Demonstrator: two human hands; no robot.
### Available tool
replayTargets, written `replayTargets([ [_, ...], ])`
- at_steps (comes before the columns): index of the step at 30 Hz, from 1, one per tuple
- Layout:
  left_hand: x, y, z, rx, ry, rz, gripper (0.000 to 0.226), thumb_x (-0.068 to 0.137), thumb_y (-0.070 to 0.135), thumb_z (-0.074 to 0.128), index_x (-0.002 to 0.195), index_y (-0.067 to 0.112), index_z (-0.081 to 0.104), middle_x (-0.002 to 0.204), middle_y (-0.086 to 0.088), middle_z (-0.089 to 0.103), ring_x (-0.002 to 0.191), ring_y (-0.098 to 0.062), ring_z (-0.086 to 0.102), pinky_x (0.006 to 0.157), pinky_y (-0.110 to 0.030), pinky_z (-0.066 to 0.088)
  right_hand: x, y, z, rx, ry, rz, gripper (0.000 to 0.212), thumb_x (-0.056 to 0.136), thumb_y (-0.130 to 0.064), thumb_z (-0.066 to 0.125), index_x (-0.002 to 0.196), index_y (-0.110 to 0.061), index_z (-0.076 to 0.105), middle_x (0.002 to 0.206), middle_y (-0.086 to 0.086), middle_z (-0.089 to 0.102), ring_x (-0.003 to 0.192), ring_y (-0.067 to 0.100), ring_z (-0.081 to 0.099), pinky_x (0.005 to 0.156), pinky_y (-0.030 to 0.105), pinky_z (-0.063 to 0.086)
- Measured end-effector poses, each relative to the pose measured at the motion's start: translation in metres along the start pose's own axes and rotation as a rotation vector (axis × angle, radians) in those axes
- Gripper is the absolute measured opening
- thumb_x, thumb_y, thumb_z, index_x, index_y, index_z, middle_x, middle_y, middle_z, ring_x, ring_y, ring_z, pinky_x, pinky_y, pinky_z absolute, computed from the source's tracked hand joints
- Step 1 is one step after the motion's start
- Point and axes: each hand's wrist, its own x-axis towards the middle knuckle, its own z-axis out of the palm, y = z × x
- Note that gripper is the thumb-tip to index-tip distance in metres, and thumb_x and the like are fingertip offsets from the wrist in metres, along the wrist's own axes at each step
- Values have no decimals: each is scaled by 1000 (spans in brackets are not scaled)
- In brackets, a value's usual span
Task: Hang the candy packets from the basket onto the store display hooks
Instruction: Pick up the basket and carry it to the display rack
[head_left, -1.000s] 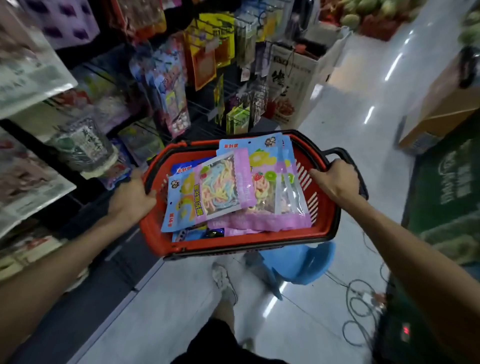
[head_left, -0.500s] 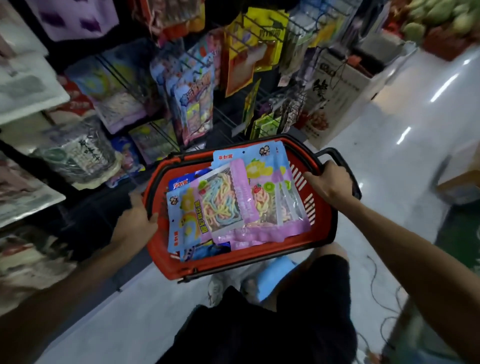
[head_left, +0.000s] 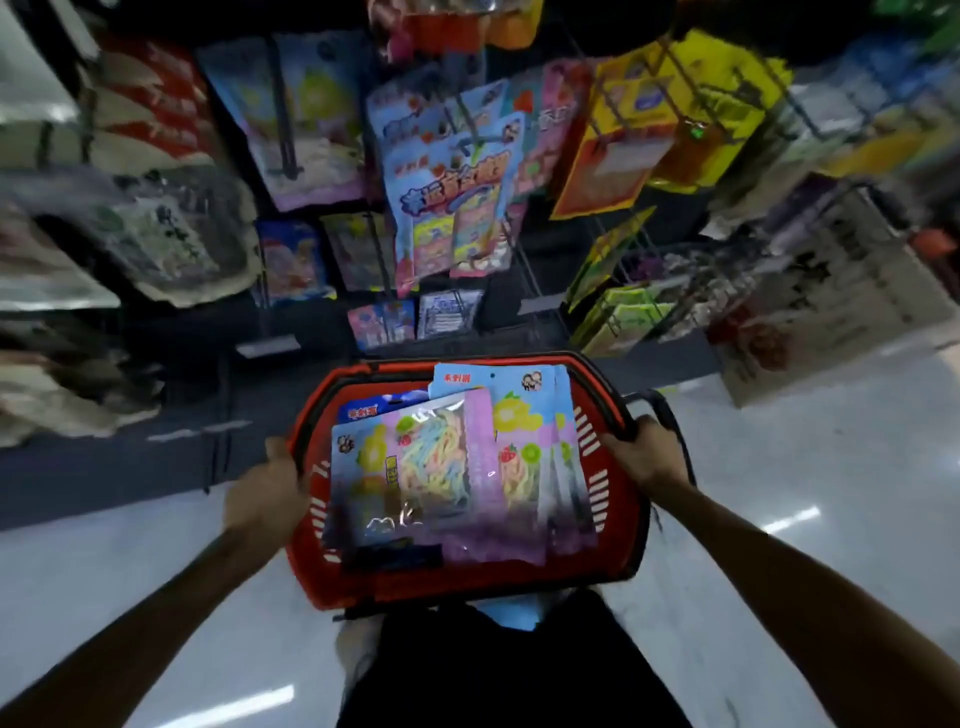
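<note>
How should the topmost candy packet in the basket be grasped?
The top packet lies flat on the pile in the basket, so only an uncovered edge offers a pinch: probably its purple edge, taken from above on the right.

Hanging display packets (head_left: 452, 208) smeared by motion (print unreadable); lower candy packets (head_left: 379, 408) mostly beneath the top packet (head_left: 431, 467).
</note>
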Motion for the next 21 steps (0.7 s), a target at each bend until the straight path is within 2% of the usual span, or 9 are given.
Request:
replayTargets([
  [2,-10,16,42,-14,-29,-124,36,101,40,56,115,8,52,97,-18,72,88,-41,71,76,-46,57,45,22,15,-28,-83,-47,55,73,-66,63,88,-13,69,88,9,76,83,33,72,70,36,56],
  [4,-16,27,83,-32,-63,-239,27,100,39,57,107,14,50,100,-15,72,91,-38,71,81,-45,56,89,40,33,-76,-134,-73,52,77,-63,69,94,-13,70,92,9,76,85,33,72,74,37,58],
  [9,-11,36,175,-32,-148,-425,22,101,31,57,107,12,47,102,-16,71,95,-39,71,79,-44,51,158,73,99,-82,-250,-121,46,90,-48,74,110,-7,68,105,16,75,97,37,72,71,32,45],
  [11,3,37,210,-37,-178,-455,23,100,31,58,106,11,48,100,-16,71,93,-40,70,76,-43,50,183,89,131,-69,-288,-103,51,89,-49,74,114,-6,66,107,18,75,97,38,72,73,33,45],
  [14,38,37,256,-41,-202,-482,27,100,34,58,107,9,50,98,-16,69,93,-40,70,75,-43,47,220,113,185,-62,-350,-83,68,76,-64,68,114,-8,65,99,13,74,84,33,71,70,34,50],
  [18,90,26,323,-60,-224,-446,27,102,34,56,108,9,49,95,-15,71,86,-38,71,79,-45,57,264,138,254,-110,-314,-52,54,90,-54,70,117,-7,67,99,14,76,78,31,68,64,33,50],
  [21,124,16,371,-72,-207,-439,30,101,39,56,107,10,50,93,-14,71,81,-37,70,78,-48,59,292,148,296,-129,-287,-64,49,95,-51,66,116,-7,68,96,14,74,69,26,59,51,23,36],
])
